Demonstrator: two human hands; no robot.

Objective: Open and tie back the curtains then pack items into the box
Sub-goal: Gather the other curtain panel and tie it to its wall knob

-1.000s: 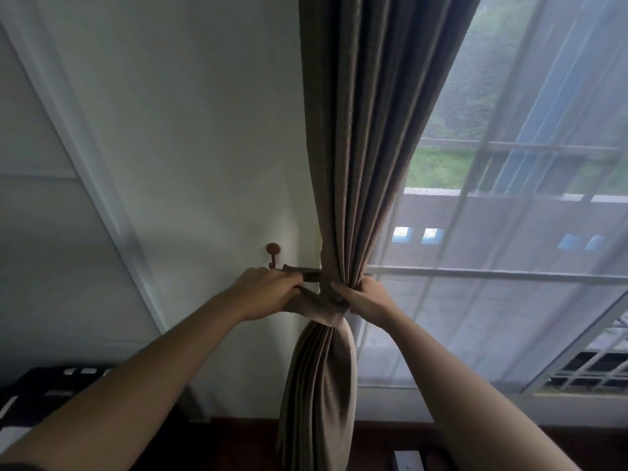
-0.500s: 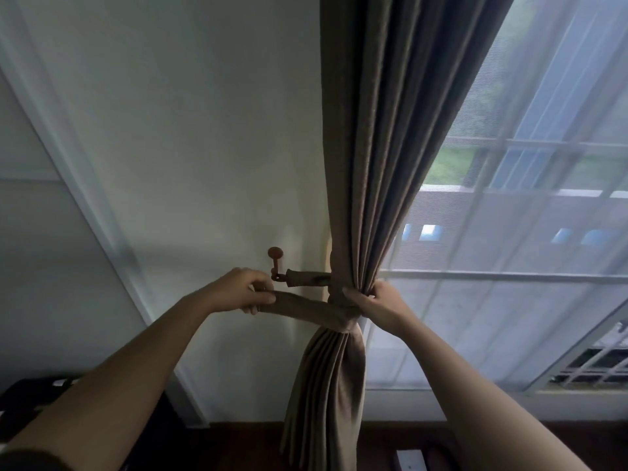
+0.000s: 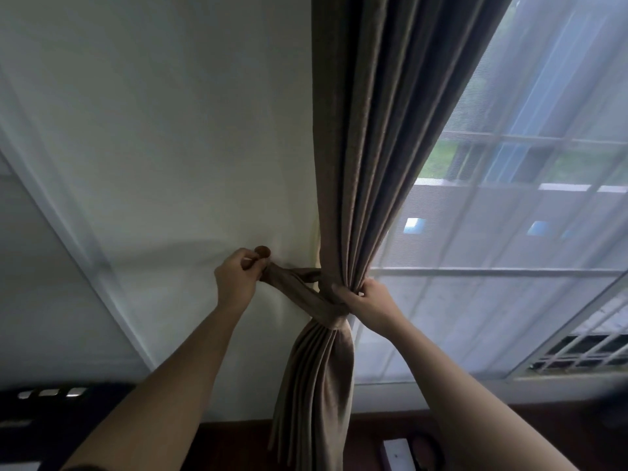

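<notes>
My left hand (image 3: 236,280) is curled round the end of the tieback (image 3: 299,295), right at the brown wall hook (image 3: 262,250), whose knob shows just above my knuckles. My right hand (image 3: 368,299) grips the gathered brown curtain (image 3: 356,164) where the tieback wraps it, beside the window. The tieback slants between my two hands.

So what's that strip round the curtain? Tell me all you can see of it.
A tieback: a flat strip of brown cloth like the curtain. It loops round the gathered curtain, cinching it, and its two runs slant up left to a round brown hook on the wall. The left hand grips its end there; the right hand holds the curtain at the loop. Whether it is hooked is hidden.
</notes>
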